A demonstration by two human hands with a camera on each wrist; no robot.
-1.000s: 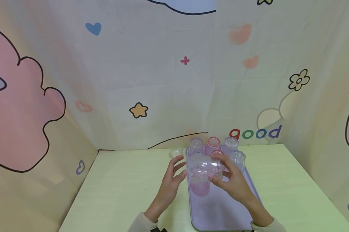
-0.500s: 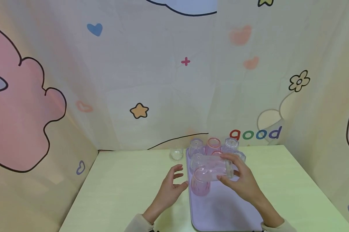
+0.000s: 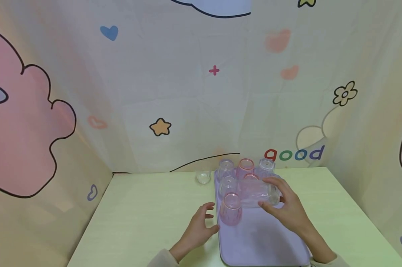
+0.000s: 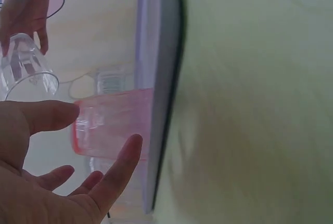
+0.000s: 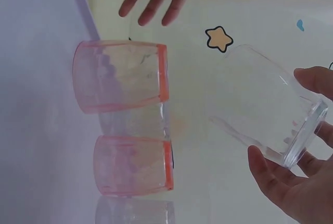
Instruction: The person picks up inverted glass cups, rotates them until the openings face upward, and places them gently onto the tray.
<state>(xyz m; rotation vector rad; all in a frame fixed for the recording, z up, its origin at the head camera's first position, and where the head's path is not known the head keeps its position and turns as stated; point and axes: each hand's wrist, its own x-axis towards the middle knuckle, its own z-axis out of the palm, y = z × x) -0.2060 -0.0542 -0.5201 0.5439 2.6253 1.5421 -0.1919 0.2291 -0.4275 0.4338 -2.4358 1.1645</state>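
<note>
My right hand grips a clear drinking glass by its thick base, thumb and fingers on either side. The glass lies sideways in the air above the lilac tray, its mouth toward the left. At the tray's left edge stands a pink glass, upside down with its reddish base on top. Just left of it is my left hand, fingers spread and holding nothing. In the left wrist view, the left fingertips appear in front of the pink glass; contact cannot be made out.
Several more clear and pink glasses stand base up at the tray's back, partly hidden behind the held glass. A small clear glass sits on the pale table left of the tray. A printed cloth hangs behind.
My right hand has carried the clear glass to the right, away from above the front pink glass. My left hand has come down and nearer to me, beside the tray edge.
</note>
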